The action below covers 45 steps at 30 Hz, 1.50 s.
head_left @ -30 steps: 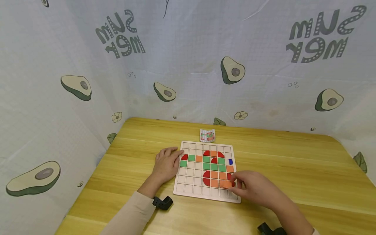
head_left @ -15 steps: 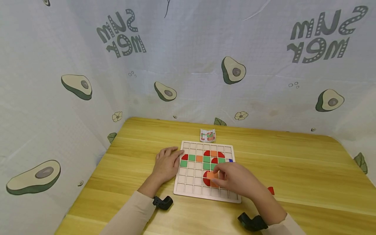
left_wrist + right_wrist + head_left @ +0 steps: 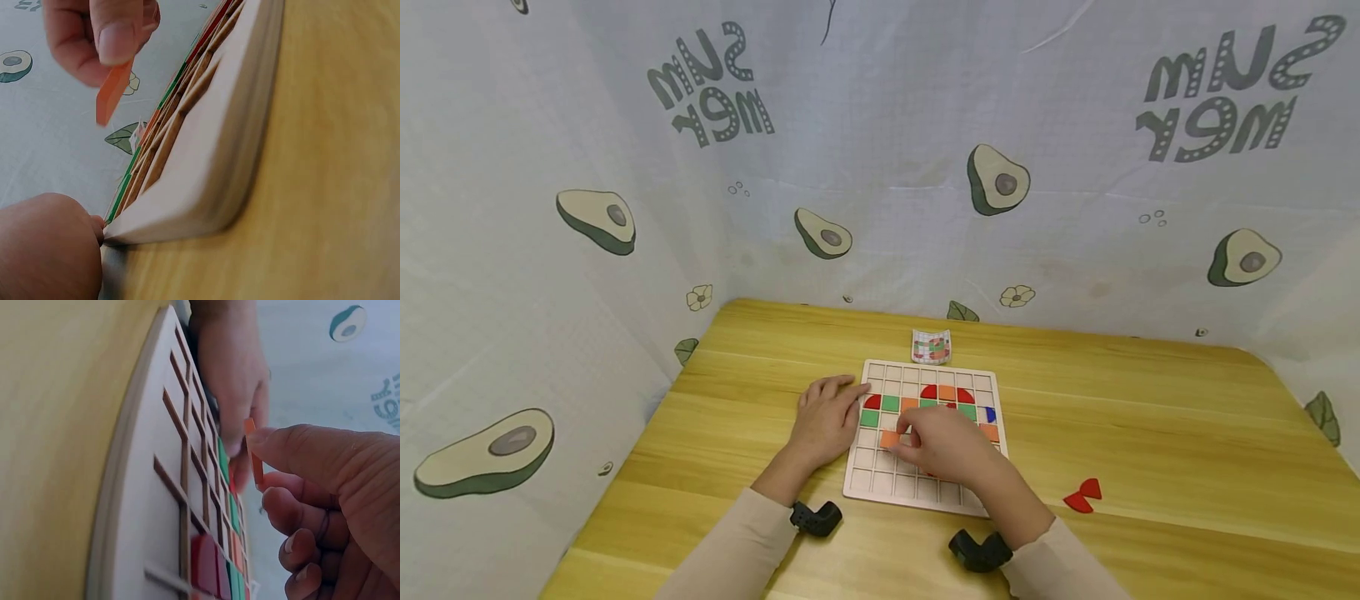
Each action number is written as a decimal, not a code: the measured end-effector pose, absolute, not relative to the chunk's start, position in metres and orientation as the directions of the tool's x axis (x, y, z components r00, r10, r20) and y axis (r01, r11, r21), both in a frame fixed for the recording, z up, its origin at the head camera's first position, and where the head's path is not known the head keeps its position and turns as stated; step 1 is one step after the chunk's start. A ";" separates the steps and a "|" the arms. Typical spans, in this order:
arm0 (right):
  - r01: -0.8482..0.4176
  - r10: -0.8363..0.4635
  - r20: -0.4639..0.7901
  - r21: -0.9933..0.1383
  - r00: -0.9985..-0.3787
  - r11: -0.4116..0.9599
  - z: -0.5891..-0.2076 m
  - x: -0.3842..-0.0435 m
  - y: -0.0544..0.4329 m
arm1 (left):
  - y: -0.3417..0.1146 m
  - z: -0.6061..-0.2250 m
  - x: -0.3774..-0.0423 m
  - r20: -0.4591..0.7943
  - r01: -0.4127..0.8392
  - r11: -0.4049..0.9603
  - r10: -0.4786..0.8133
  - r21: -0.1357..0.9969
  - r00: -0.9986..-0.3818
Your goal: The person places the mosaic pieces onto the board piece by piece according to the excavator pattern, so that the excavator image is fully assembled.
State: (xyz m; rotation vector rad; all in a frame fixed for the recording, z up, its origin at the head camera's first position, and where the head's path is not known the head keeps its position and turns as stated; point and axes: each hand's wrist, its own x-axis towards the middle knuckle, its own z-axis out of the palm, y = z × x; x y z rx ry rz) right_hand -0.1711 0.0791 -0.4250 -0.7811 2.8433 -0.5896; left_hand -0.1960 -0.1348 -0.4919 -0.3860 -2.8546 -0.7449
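My right hand [image 3: 951, 446] pinches an orange square tile [image 3: 890, 439] between thumb and fingers, over the left-middle part of a wooden grid board [image 3: 859, 481]. The right wrist view shows the orange tile edge-on, held above the board. My left hand [image 3: 825, 421] rests at the board's left edge, fingers extended and touching its rim. Red, green and orange tiles fill several cells, among them a red quarter-circle tile [image 3: 872, 402] and a green square tile [image 3: 890, 403]. A blue tile [image 3: 990, 414] lies near the right edge. My right hand hides part of the board.
Behind the board stands a small curved card [image 3: 931, 347] printed with a coloured grid pattern. Two red quarter-circle pieces [image 3: 1078, 502] lie on the wooden table [image 3: 1150, 417] to the right. A patterned curtain [image 3: 887, 167] hangs behind the table.
My right hand has moved left across the board, carrying the orange tile from its lower right side. Two red pieces on the table have come into view. My left hand has stayed still.
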 end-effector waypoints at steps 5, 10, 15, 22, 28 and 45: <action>-0.503 -0.551 -0.002 -0.406 -0.835 0.763 -0.432 -0.174 0.063 | -0.134 -0.491 -0.197 0.233 0.299 0.840 0.212 0.453 -0.949; -0.520 -0.551 0.036 -0.387 -0.834 0.761 -0.439 -0.176 0.053 | -0.132 -0.490 -0.197 0.226 0.301 0.838 0.219 0.454 -0.949; -0.497 -0.516 0.045 -0.352 -0.856 0.793 -0.445 -0.176 0.048 | -0.131 -0.489 -0.196 0.235 0.308 0.841 0.222 0.445 -0.946; -0.472 -0.490 0.052 -0.370 -0.870 0.800 -0.446 -0.176 0.048 | -0.131 -0.488 -0.195 0.243 0.308 0.842 0.218 0.443 -0.945; -0.448 -0.486 0.012 -0.409 -0.874 0.795 -0.443 -0.175 0.055 | -0.132 -0.488 -0.194 0.246 0.305 0.839 0.212 0.451 -0.946; -0.283 -0.347 -0.046 -0.485 -0.937 0.828 -0.419 -0.161 0.114 | -0.135 -0.489 -0.194 0.233 0.297 0.835 0.209 0.464 -0.950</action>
